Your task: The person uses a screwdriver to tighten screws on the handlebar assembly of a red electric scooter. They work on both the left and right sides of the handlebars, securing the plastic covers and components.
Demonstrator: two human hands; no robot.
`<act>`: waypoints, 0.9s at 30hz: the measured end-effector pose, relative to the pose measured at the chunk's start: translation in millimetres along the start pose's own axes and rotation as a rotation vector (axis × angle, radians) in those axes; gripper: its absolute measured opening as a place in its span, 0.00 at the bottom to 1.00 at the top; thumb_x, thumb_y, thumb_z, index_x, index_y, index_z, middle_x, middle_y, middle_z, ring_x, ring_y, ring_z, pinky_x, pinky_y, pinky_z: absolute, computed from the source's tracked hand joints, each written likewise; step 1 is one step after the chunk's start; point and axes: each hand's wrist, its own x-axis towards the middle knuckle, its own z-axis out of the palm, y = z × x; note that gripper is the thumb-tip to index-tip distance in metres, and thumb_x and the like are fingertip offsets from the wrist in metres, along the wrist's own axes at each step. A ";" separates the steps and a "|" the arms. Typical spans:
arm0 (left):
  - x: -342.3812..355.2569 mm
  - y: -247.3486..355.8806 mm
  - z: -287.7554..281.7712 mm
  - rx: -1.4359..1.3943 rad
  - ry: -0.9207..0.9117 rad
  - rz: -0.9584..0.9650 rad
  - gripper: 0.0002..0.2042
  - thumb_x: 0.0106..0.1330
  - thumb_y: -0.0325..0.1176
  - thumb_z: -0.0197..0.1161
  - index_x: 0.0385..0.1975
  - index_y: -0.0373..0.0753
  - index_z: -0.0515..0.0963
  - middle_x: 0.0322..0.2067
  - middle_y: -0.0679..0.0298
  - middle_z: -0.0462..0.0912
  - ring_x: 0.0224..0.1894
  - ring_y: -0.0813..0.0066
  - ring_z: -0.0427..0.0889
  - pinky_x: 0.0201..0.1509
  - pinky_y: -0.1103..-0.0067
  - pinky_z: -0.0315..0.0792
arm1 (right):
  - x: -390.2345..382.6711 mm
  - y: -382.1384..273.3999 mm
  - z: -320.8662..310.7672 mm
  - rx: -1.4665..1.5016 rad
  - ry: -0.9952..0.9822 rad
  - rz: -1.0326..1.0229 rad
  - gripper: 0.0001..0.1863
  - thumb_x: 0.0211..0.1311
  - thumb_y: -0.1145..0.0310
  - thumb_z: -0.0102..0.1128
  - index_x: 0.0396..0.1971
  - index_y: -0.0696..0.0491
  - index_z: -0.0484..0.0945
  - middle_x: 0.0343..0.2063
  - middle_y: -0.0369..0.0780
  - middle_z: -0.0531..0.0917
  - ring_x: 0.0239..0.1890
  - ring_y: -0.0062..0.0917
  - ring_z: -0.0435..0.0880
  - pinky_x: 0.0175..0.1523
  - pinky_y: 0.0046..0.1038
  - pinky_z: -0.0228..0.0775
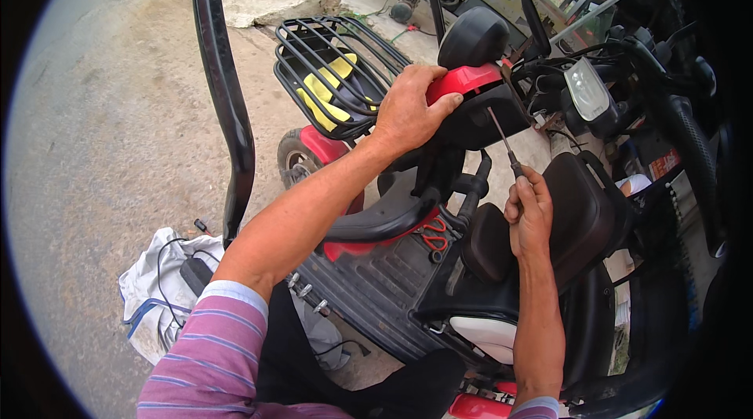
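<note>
- Head view: the bare left hand (412, 107) clasps a glossy red plastic cowl (472, 78) atop a black plastic housing (471, 125) — the right hand (530, 211) grips a slim, dark-handled metal screwdriver (508, 147), tip at the housing's face.
- Likely best: shaft square, cowl steady, pressure even.

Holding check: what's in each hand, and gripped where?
Right hand: a screwdriver, by its handle. Left hand: on the left end of the red cover; whether it grips can't be told.
</note>
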 end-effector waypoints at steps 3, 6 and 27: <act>-0.2 -3.0 0.2 0.077 0.048 0.089 0.23 0.64 0.42 0.68 0.52 0.31 0.76 0.46 0.50 0.79 0.50 0.52 0.80 0.55 0.66 0.75 | 3.5 -0.9 -5.5 -0.042 -0.011 -0.008 0.17 0.71 0.68 0.60 0.54 0.58 0.73 0.23 0.31 0.72 0.20 0.12 0.66 0.24 0.16 0.57; -3.2 2.3 -0.5 0.133 0.086 0.152 0.22 0.65 0.42 0.68 0.51 0.32 0.76 0.45 0.50 0.80 0.47 0.49 0.81 0.50 0.65 0.76 | 10.4 -4.2 -5.7 -0.077 -0.014 -0.012 0.16 0.71 0.68 0.60 0.54 0.57 0.73 0.23 0.31 0.72 0.20 0.12 0.67 0.24 0.16 0.57; 2.8 -20.2 3.9 0.097 0.200 0.267 0.25 0.56 0.43 0.73 0.49 0.34 0.77 0.40 0.56 0.78 0.41 0.56 0.80 0.43 0.66 0.76 | 35.3 -34.9 -24.6 -0.331 -0.092 0.008 0.15 0.69 0.65 0.61 0.52 0.52 0.74 0.23 0.32 0.71 0.21 0.14 0.65 0.26 0.16 0.58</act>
